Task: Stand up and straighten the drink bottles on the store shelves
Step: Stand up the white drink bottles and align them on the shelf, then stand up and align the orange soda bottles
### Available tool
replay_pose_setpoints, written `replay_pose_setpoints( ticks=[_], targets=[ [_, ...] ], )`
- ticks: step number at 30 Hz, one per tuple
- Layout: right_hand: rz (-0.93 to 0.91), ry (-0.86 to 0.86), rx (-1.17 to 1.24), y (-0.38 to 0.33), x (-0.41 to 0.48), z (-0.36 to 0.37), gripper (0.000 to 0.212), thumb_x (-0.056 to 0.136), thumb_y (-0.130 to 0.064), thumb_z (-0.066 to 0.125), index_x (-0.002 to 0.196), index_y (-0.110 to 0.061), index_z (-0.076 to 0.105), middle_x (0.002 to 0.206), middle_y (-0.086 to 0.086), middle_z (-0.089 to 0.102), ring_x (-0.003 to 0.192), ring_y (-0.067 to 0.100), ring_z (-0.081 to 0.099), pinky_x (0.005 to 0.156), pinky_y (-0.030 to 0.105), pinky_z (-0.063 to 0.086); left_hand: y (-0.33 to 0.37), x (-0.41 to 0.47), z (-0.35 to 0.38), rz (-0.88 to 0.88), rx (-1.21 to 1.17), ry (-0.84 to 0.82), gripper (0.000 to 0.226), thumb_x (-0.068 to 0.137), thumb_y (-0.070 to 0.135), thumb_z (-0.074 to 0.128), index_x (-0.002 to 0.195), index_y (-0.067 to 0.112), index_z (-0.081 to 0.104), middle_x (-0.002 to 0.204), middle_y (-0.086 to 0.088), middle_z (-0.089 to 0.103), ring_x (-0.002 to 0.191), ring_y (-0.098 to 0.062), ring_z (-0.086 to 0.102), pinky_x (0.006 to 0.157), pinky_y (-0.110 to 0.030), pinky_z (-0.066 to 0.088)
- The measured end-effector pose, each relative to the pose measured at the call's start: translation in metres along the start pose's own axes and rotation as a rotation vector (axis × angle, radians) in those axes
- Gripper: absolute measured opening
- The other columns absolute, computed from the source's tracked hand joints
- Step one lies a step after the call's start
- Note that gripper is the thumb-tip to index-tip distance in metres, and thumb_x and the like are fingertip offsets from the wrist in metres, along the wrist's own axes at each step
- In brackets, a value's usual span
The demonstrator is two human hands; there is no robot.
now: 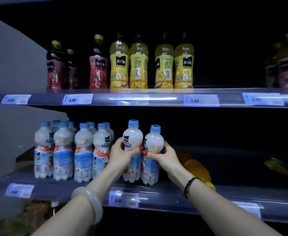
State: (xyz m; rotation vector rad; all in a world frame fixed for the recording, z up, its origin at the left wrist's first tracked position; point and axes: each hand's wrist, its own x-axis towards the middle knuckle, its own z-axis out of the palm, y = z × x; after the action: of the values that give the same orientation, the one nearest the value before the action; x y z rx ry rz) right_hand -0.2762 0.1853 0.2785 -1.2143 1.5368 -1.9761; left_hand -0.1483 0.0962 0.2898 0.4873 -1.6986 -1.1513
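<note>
– What's on the lower shelf?
– A standing group of white bottles at the left. Then the left hand grips one upright bottle, the right hand its touching neighbour, near the front edge.
– Further right?
– An orange bottle lying flat.

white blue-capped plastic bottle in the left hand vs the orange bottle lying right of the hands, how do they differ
The white blue-capped plastic bottle stands upright; the orange bottle lies on its side. The left hand grips the white bottle; no hand holds the orange bottle. Both are on the lower shelf.
</note>
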Motion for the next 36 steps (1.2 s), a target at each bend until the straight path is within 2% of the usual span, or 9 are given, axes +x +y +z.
replay_pose_setpoints(
  ticks=[4,8,12,17,20,22,26,31,36],
  targets=[
    [0.018,0.017,-0.015,0.009,0.019,0.007,0.044,0.070,-0.006,0.081,0.107,-0.016,0.058,0.092,-0.005,0.069,0.081,0.005,0.066,0.062,0.014,0.053,-0.014,0.018,0.004,-0.054,0.043,0.082,0.050,0.071,0.002,0.076,0.111,0.009,0.046,0.095,-0.002,0.059,0.088,-0.016,0.056,0.075,-0.026,0.042],
    [0.063,0.033,-0.033,0.024,0.034,0.017,0.025,0.078,-0.003,0.074,0.096,-0.018,0.062,0.104,0.010,0.071,0.086,0.015,0.067,0.077,0.026,0.056,-0.032,0.030,0.001,-0.082,0.069,0.139,0.042,0.075,0.005,0.073,0.109,0.008,0.050,0.087,-0.001,0.058,0.085,-0.020,0.057,0.074,-0.026,0.039],
    [0.045,0.047,-0.063,0.035,0.042,0.027,0.020,0.085,-0.008,0.069,0.103,-0.013,0.062,0.112,0.015,0.069,0.100,0.024,0.066,0.088,0.034,0.054,-0.044,0.034,0.000,-0.055,0.107,0.170,0.039,0.081,0.006,0.066,0.117,0.008,0.051,0.088,-0.001,0.059,0.083,-0.021,0.057,0.072,-0.026,0.039],
    [0.050,0.027,-0.079,0.033,0.040,0.026,0.028,0.086,-0.010,0.068,0.112,-0.010,0.059,0.116,0.013,0.066,0.098,0.020,0.064,0.086,0.030,0.053,-0.050,0.028,0.004,-0.046,0.180,0.162,0.038,0.080,0.006,0.065,0.115,0.003,0.051,0.080,-0.004,0.059,0.081,-0.027,0.060,0.066,-0.028,0.043],
    [0.027,0.027,-0.154,0.027,0.033,0.021,0.043,0.085,-0.011,0.069,0.124,-0.005,0.053,0.118,0.008,0.060,0.102,0.016,0.059,0.082,0.022,0.050,-0.048,0.018,0.006,0.019,0.219,0.148,0.061,0.077,0.013,0.070,0.130,0.007,0.040,0.115,-0.011,0.058,0.112,-0.028,0.054,0.092,-0.035,0.046],
    [0.004,0.069,-0.194,0.024,0.027,0.012,0.059,0.084,-0.011,0.070,0.135,-0.001,0.043,0.128,0.008,0.053,0.116,0.020,0.055,0.088,0.023,0.045,-0.040,0.003,0.008,0.055,0.237,0.136,0.077,0.079,0.019,0.071,0.142,0.011,0.028,0.138,-0.004,0.041,0.130,-0.020,0.038,0.102,-0.024,0.031],
    [-0.084,0.122,-0.269,0.015,0.002,-0.016,0.063,0.083,-0.020,0.071,0.137,-0.005,0.043,0.137,0.007,0.049,0.123,0.020,0.053,0.094,0.026,0.046,-0.033,-0.030,0.018,0.314,0.361,0.193,0.079,0.078,0.023,0.073,0.144,0.016,0.030,0.150,-0.001,0.032,0.138,-0.015,0.025,0.111,-0.031,0.022],
    [-0.155,0.241,-0.305,-0.006,-0.031,-0.076,0.047,0.082,-0.021,0.073,0.124,-0.010,0.055,0.128,0.005,0.058,0.114,0.016,0.060,0.099,0.038,0.050,-0.017,-0.051,0.065,0.393,0.342,-0.028,0.067,0.070,0.039,0.068,0.132,0.025,0.046,0.130,0.007,0.050,0.128,-0.014,0.037,0.109,-0.037,0.030],
    [-0.157,0.377,-0.390,-0.030,-0.070,-0.160,0.041,0.083,-0.018,0.073,0.120,-0.012,0.057,0.123,0.003,0.060,0.111,0.017,0.061,0.092,0.028,0.050,-0.001,-0.058,0.127,0.326,0.299,-0.217,0.072,0.067,0.049,0.070,0.132,0.032,0.045,0.131,0.010,0.046,0.130,-0.014,0.038,0.109,-0.044,0.031]
  ],
)
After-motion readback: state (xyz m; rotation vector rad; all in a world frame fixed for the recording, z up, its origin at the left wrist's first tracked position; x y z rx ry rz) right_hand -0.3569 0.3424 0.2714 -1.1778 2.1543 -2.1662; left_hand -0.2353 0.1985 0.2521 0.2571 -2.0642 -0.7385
